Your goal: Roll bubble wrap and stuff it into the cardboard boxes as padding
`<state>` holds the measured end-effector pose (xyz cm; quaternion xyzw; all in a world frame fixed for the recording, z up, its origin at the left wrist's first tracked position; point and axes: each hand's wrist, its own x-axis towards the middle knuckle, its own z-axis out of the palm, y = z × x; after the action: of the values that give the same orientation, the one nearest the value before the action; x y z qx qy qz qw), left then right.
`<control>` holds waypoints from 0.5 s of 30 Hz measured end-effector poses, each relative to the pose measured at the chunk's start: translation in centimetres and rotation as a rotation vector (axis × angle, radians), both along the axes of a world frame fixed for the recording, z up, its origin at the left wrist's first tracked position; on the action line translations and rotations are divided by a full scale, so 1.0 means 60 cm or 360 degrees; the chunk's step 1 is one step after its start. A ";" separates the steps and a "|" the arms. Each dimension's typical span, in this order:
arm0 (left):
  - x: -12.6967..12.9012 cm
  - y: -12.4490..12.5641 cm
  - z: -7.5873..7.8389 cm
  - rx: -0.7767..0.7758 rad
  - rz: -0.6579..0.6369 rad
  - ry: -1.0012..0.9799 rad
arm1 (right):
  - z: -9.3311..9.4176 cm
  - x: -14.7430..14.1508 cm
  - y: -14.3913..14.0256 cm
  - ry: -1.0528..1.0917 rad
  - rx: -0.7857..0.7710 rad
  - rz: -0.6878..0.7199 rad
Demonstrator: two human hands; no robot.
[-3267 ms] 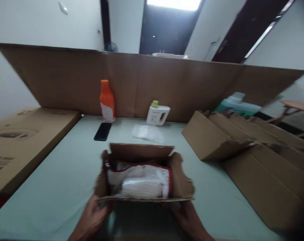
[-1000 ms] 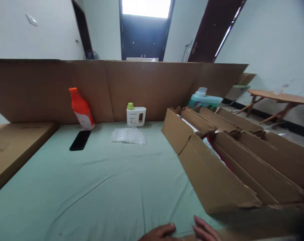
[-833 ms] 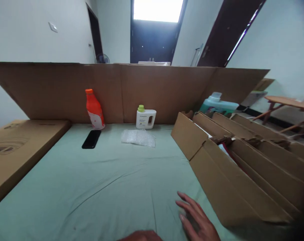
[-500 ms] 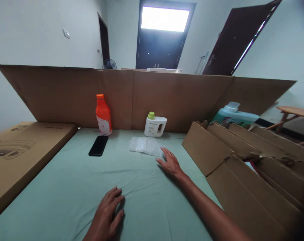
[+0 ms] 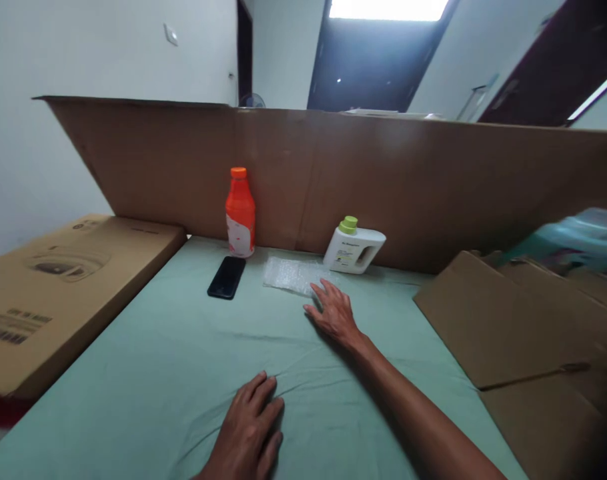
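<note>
A clear sheet of bubble wrap point(image 5: 296, 275) lies flat on the green cloth. My right hand point(image 5: 333, 315) reaches forward with fingers spread, its fingertips at the near right edge of the wrap. Behind the wrap stands a white bottle point(image 5: 352, 251) with a green cap and a built-in handle. To the left, a black phone point(image 5: 227, 277) rests in front of an upright orange bottle point(image 5: 240, 213). Closer to me, my left hand point(image 5: 251, 427) lies palm down on the cloth, fingers stretched out, holding nothing.
A tall cardboard panel point(image 5: 278, 153) spans the back of the surface. On the left lies a flat printed cardboard box point(image 5: 78, 260). An opened cardboard box point(image 5: 513, 327) stands at right, with a blue-green container point(image 5: 573, 240) beyond it, partly blurred.
My view has turned left. The bubble wrap has slid left towards the phone, along with my right hand. My left hand stays resting on the cloth.
</note>
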<state>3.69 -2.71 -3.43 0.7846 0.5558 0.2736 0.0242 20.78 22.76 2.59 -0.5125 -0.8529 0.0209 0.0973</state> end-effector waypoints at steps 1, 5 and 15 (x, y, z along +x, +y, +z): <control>0.002 -0.002 0.011 -0.0086 0.0025 -0.0020 | -0.001 0.002 -0.007 -0.0006 -0.0005 0.0044; 0.010 -0.004 0.041 -0.0365 0.0083 -0.0124 | -0.008 -0.018 -0.004 -0.0030 -0.0041 0.0220; 0.004 -0.001 0.044 -0.0469 0.0055 -0.0317 | -0.003 -0.083 0.079 -0.0008 -0.0002 0.0254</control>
<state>3.94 -2.78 -0.80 0.7319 0.5982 0.2661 0.1891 15.80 27.47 2.42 -0.4429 -0.8913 0.0279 0.0928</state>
